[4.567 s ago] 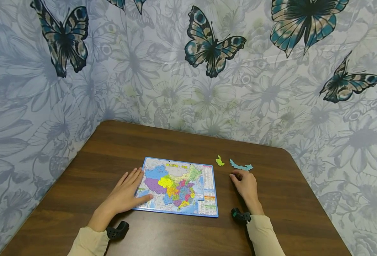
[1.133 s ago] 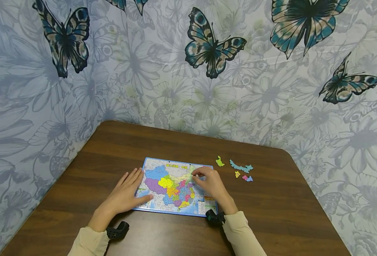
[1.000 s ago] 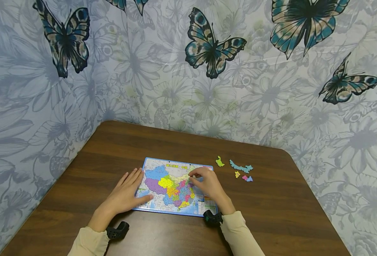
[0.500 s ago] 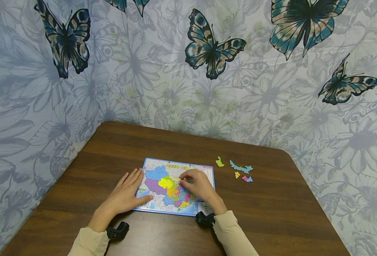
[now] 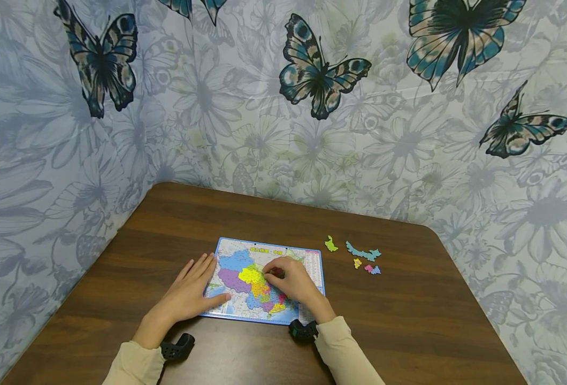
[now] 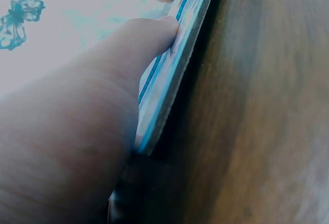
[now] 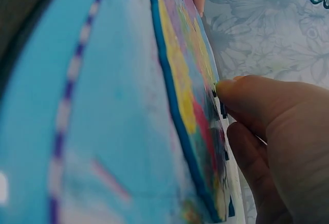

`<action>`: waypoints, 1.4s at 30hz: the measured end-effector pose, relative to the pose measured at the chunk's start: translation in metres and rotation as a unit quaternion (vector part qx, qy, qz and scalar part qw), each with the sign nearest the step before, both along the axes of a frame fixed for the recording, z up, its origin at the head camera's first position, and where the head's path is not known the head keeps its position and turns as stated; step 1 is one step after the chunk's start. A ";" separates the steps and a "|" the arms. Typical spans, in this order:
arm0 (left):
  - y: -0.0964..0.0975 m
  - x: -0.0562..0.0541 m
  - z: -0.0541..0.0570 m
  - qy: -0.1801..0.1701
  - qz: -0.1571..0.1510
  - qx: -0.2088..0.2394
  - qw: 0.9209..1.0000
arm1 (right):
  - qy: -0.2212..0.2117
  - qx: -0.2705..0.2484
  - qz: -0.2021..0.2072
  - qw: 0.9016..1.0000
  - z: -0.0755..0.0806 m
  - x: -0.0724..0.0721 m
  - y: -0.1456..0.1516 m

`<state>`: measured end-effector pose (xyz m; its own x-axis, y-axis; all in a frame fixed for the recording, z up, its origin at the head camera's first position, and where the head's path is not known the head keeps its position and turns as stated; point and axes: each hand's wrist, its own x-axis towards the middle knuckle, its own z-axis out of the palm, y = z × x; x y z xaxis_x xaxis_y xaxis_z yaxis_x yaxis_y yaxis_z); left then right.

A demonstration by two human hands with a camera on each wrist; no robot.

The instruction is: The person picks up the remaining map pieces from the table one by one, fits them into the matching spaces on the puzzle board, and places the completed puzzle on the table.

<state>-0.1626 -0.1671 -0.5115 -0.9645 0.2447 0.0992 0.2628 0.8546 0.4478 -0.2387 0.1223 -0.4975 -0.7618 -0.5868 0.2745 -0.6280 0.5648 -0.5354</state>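
Observation:
A map jigsaw puzzle board [image 5: 230, 246] with coloured pieces lies flat on the table. My left hand [image 5: 187, 294] rests spread on its left side; in the left wrist view, that thumb [image 6: 149, 34] lies across the board's near edge. Over the middle of the map is my right hand [image 5: 293, 280], fingers curled and fingertips together beside the large yellow piece [image 5: 248, 274]. From the right wrist view, the right thumb [image 7: 241, 90] is right at the map pieces; I cannot tell whether one is between the fingertips. The palm hides the map's right-hand part.
Right of the board lie loose puzzle pieces: a green one [image 5: 330, 244], a long light-blue one [image 5: 362, 252], a small yellow one [image 5: 357, 263], a pink one [image 5: 368, 268] and a blue one [image 5: 376, 270]. The brown table [image 5: 408, 305] meets a butterfly-patterned wall covering [image 5: 245, 139].
The right hand has come from beside the loose pieces onto the board, then slid left across the map to the yellow piece. The left hand and the loose pieces in view stay put.

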 end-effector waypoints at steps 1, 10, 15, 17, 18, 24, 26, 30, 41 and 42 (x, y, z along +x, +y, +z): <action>0.000 0.000 0.000 0.000 -0.001 0.001 1.000 | 0.000 0.006 0.000 1.000 0.000 0.000 0.000; 0.001 0.001 0.003 -0.001 0.000 0.002 1.000 | -0.020 0.017 -0.005 1.000 0.001 0.001 0.002; 0.000 0.001 0.001 0.003 0.000 -0.004 1.000 | 0.002 0.002 -0.022 1.000 0.001 0.000 0.004; 0.000 0.000 0.000 0.003 0.001 -0.003 1.000 | 0.015 -0.002 -0.025 1.000 0.001 0.000 0.003; 0.000 0.000 0.000 0.003 0.001 -0.003 1.000 | 0.019 -0.002 -0.028 0.999 0.001 0.000 0.003; 0.000 0.000 0.000 0.002 0.000 0.000 1.000 | 0.032 0.005 -0.034 0.999 0.000 0.001 0.001; 0.000 0.000 0.000 0.002 -0.001 0.000 1.000 | 0.030 0.008 -0.035 0.999 0.000 0.001 0.000; -0.001 0.000 0.000 0.001 -0.002 0.003 1.000 | 0.021 0.012 -0.034 0.999 0.001 0.001 0.000; 0.000 -0.001 0.000 0.000 -0.002 0.007 1.000 | 0.011 0.019 -0.034 0.999 0.002 0.001 -0.002; 0.000 -0.001 0.000 0.000 -0.002 0.008 1.000 | 0.011 0.021 -0.033 0.999 0.002 0.000 -0.001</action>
